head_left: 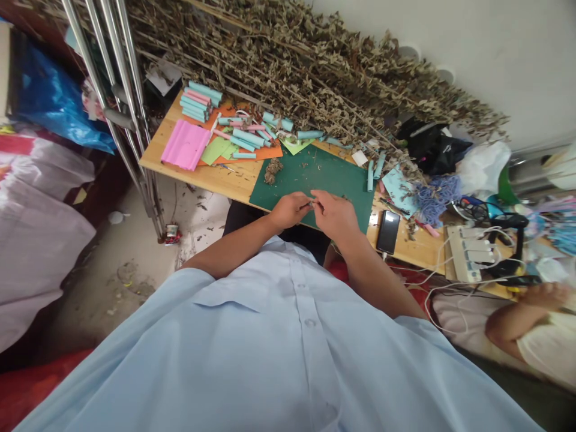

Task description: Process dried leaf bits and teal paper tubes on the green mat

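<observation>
Your left hand [289, 211] and right hand [336, 215] pinch a tiny, indistinct piece [311, 204]; a dried-leaf clump [272, 170] lies beyond your left fingers [303, 201].

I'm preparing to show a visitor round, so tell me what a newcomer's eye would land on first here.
First, probably, the great mass of dried leafy stalks sprawling along the back of the table. Next, the bright blue and pink rolls on the table's left part. Then the left hand and right hand, meeting at the near edge of the green mat around a small piece, hard to make out.
</observation>
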A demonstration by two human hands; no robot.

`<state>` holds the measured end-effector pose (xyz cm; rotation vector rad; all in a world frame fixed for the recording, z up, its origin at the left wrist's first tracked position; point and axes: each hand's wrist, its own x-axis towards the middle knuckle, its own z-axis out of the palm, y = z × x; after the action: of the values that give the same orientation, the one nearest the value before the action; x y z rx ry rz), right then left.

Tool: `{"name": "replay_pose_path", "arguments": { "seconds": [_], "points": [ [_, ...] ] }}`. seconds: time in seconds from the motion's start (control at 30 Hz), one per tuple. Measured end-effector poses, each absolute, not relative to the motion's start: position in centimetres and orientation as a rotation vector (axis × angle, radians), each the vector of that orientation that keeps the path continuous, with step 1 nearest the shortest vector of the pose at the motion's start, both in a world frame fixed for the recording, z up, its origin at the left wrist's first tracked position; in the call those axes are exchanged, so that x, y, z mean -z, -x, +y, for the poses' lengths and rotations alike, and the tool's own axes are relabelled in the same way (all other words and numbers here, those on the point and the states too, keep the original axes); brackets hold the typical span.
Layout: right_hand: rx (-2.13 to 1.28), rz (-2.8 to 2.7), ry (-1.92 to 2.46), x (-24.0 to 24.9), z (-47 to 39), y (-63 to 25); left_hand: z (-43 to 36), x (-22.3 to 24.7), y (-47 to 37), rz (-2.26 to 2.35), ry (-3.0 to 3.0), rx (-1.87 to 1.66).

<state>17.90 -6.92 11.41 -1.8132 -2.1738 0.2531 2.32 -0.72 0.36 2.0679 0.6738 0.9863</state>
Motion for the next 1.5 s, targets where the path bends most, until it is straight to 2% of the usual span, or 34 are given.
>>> {"name": "replay_pose_path", "arguments": {
  "seconds": [0.5, 0.8, 1.17, 1.37, 1.5],
  "points": [
    [-0.276, -2.037, 1.894, -10.7, -6.6, -17.8, -0.8, -0.4, -2.3, 0.660, -2.076, -0.984],
    [-0.132, -2.367, 2.110, -13.2, -6.2, -16.2, -0.7, 0.2, -2.5, 0.682, -2.059, -1.027],
    [-0.050, -2.693, 2.114, -15.0, -6.8, -14.6, -0.7, 0.4, -2.5, 0.690, -2.057, -1.011],
    [-0.156, -2.380, 2.085, -13.6, -6.7, -15.9, -0.6, 0.1, -2.5, 0.699, -2.046, -1.018],
    [-0.347, -2.021, 1.847, -11.7, -6.9, -18.5, -0.7, -0.4, -2.4, 0.705, -2.035, -1.029]
  ]
}}
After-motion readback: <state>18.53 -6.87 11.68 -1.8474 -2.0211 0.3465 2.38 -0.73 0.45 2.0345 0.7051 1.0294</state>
